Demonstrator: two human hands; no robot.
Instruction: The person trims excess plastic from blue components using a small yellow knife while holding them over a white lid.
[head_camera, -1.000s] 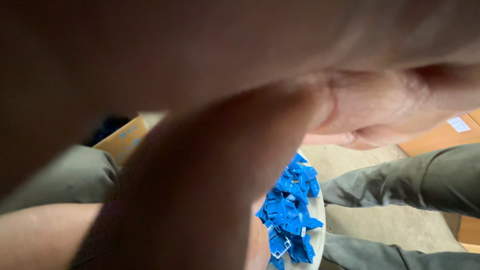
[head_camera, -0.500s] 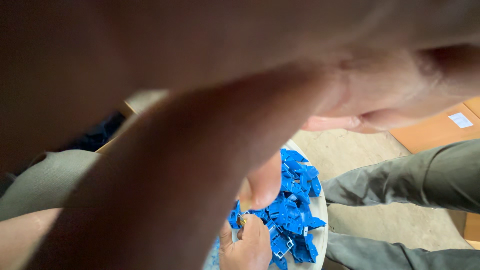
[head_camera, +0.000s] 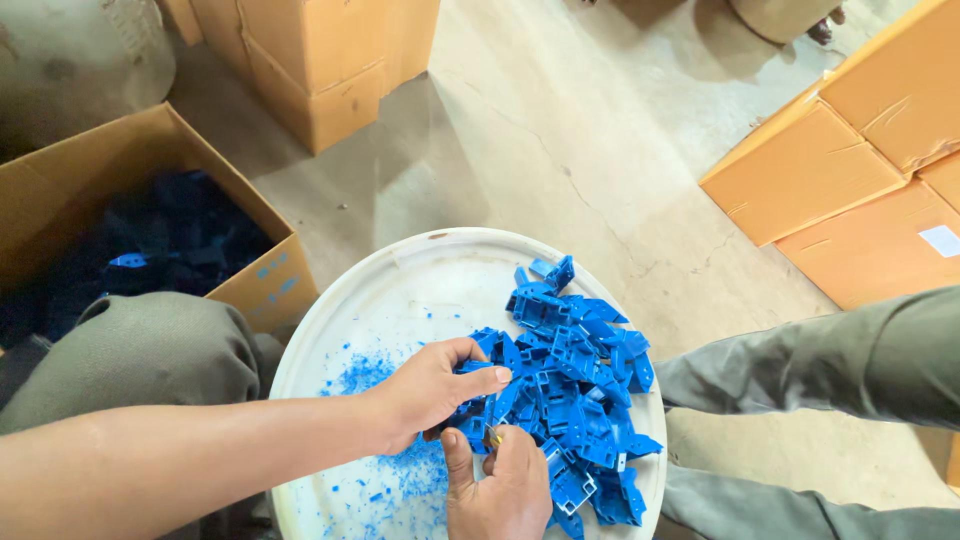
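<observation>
A heap of small blue moulded plastic parts (head_camera: 575, 385) lies on the right half of a round white plastic tray (head_camera: 400, 290), which sits low between the person's knees. The left hand (head_camera: 430, 390) reaches in from the lower left on a bare forearm, palm down, fingers curled around a few pieces at the heap's near edge, thumb stretched along the top. The right hand (head_camera: 505, 490) comes up from the bottom edge, back towards the camera, thumb and fingertips pinched on one part just below the left hand; the two hands almost touch. Blue plastic crumbs (head_camera: 365, 375) are scattered over the tray's bare left side. An open brown cardboard box (head_camera: 265, 285) with dark parts inside stands at the left, and closed orange cardboard boxes (head_camera: 850, 160) lie at the right on the concrete floor (head_camera: 560, 150).
</observation>
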